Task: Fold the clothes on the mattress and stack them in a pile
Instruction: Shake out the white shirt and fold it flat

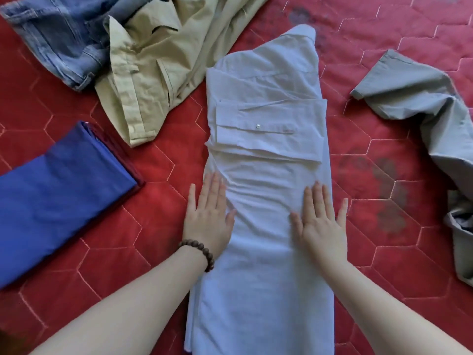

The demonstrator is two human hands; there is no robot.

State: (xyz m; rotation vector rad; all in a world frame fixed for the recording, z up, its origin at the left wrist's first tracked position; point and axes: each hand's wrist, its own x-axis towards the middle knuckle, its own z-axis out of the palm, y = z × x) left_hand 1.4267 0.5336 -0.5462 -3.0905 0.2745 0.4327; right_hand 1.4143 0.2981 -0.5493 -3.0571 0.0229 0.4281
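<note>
— Which way is the white shirt lying?

— It is lying in the middle of the red mattress, folded into a long narrow strip. Its long axis is running straight away from the person, with the pointed collar end at the far side and the hem end coming toward the near edge of the view. A folded sleeve with a small button is crossing it widthwise about halfway up.

— What are the hands doing?

— Both are lying flat, palms down, fingers straight and slightly spread, gripping nothing. The left hand is resting on the strip's left edge, partly on the mattress; the right hand is pressing on the strip near its right edge. A bracelet of dark round beads is sitting on the left wrist.

— And the fabric?

— The shirt is looking thin and lightly creased, with wrinkles bunching between the hands. The mattress is quilted in a hexagon pattern.

— Anything around it?

— A folded blue cloth is lying well to the left. Crumpled beige trousers and blue jeans are lying at the far left, and a rumpled grey garment is lying to the right.
</note>
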